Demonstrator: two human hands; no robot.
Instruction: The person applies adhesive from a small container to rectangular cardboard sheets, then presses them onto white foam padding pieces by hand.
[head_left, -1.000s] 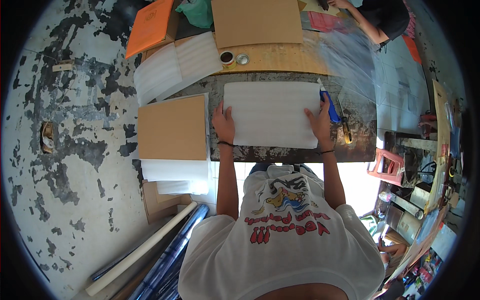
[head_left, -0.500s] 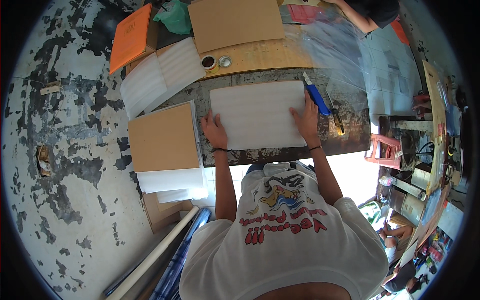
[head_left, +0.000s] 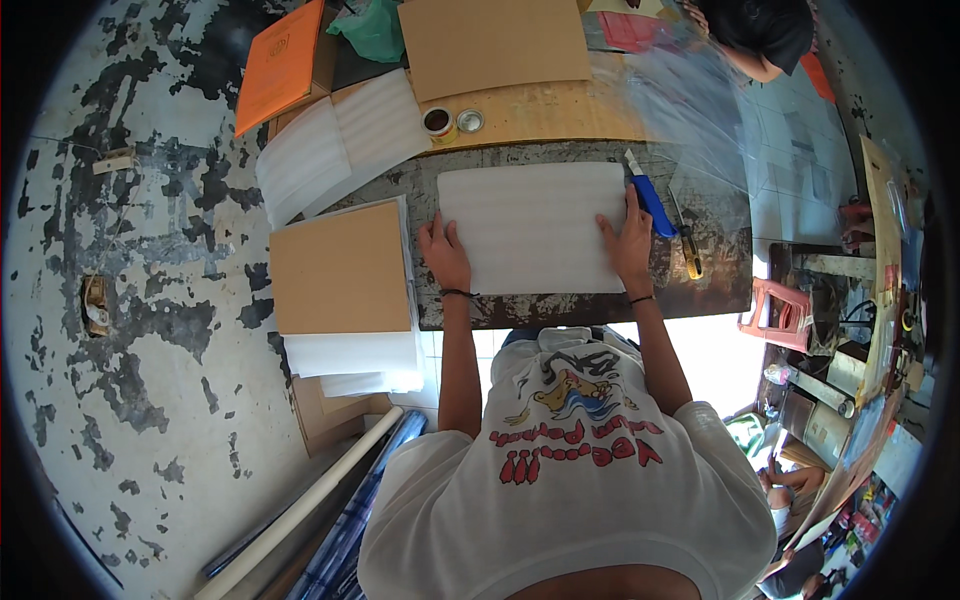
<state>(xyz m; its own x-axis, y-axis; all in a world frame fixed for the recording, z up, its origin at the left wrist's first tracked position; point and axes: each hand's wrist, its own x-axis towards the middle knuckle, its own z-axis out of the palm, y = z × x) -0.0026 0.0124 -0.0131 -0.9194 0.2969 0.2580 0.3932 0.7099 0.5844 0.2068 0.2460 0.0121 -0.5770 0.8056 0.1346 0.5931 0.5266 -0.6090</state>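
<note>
A white foam sheet (head_left: 535, 230) lies flat on the dark, worn tabletop in front of me. My left hand (head_left: 446, 258) rests at its left edge, thumb on the sheet and fingers stretched along the side. At the opposite edge, my right hand (head_left: 629, 242) has its thumb over the sheet and its fingers pointing away from me. Neither hand is closed round anything. Just beyond the right fingers lies a blue-handled cutter knife (head_left: 653, 205) with its blade out. Beside it is a thin tool with a yellow and black handle (head_left: 691, 254), probably a screwdriver.
Brown cardboard (head_left: 340, 268) tops a stack at the left; more cardboard (head_left: 497, 45) lies at the back. An open can (head_left: 438, 123) and its lid (head_left: 470, 121) stand behind the sheet. Clear plastic (head_left: 690, 110) covers the far right. Another person (head_left: 765, 35) leans in there.
The whole view has shifted slightly, moving everything a little rightward. A thin brown strip along the foam's far edge no longer shows. Both hands stay at the sheet's sides.
</note>
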